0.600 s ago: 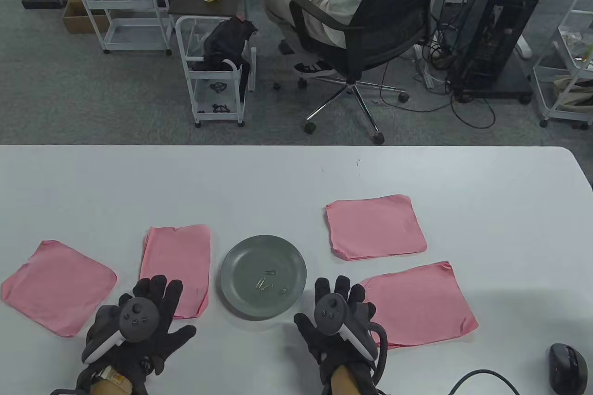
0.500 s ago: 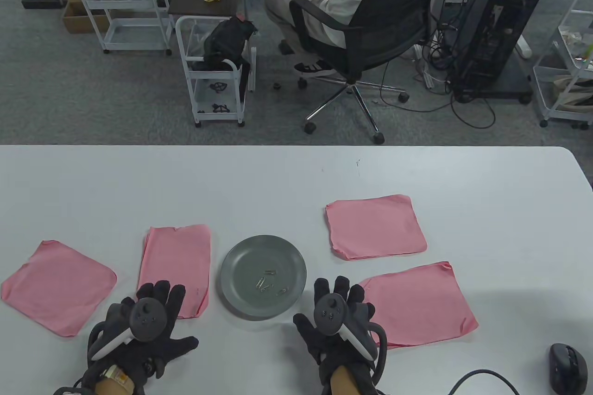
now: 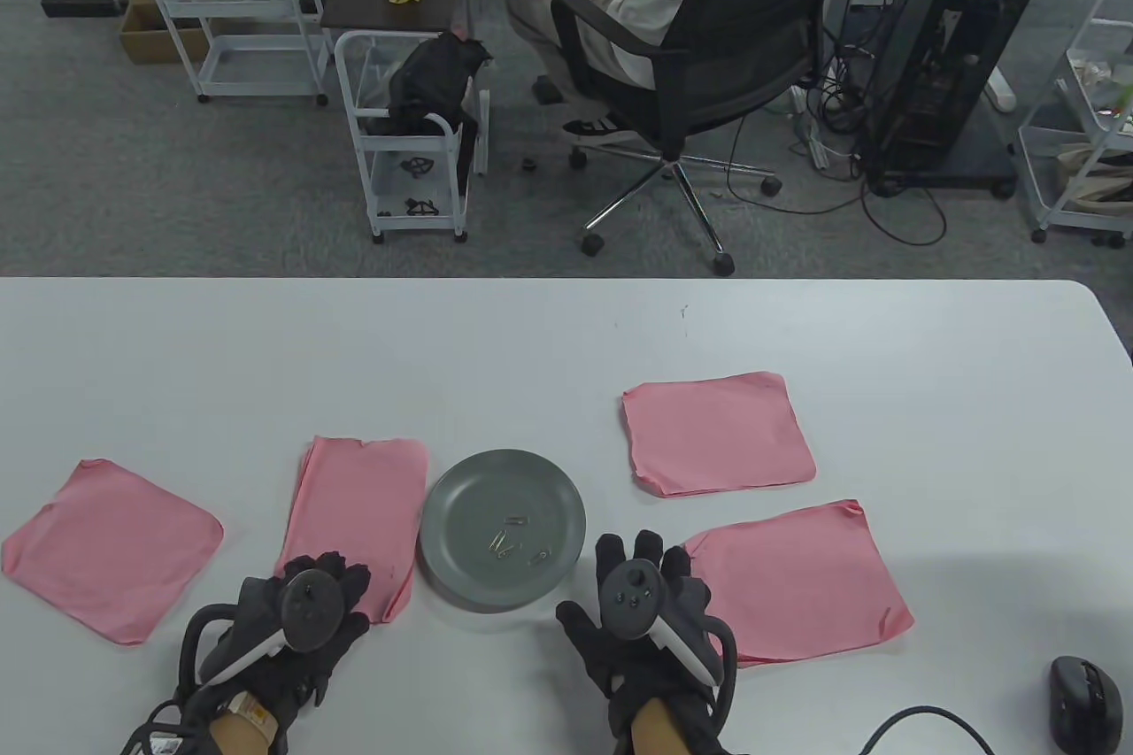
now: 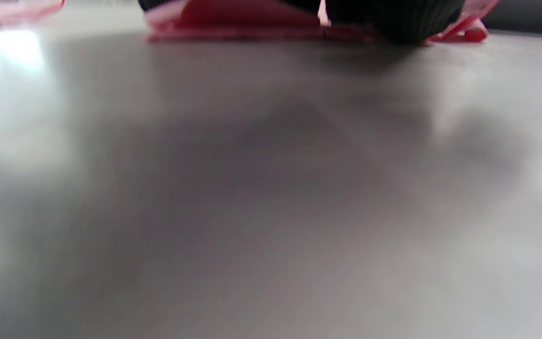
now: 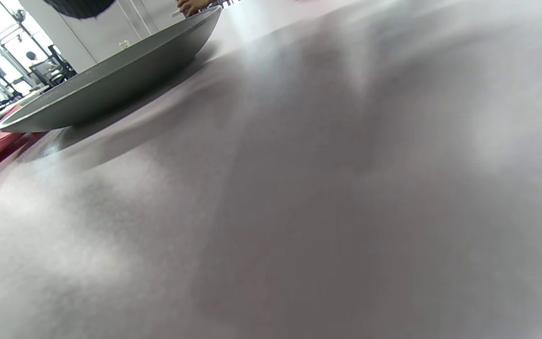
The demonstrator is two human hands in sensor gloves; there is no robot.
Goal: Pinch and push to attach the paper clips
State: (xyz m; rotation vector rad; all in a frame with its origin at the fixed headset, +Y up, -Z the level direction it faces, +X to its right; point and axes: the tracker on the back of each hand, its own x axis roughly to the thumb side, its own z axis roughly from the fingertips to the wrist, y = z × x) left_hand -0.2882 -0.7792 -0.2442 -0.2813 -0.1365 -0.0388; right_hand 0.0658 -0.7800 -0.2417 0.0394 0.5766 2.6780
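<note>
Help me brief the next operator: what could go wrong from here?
The pink sheet stack under the left hand lies against the grey plate; pushing further could nudge the plate. The paper clips are small and clustered, so the gloved right hand may fumble one or lift several.

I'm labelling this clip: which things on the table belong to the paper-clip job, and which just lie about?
Job: four pink paper stacks, one under the left hand; metal paper clips; round grey plate; right hand.
Lying about: black computer mouse; black cable.
</note>
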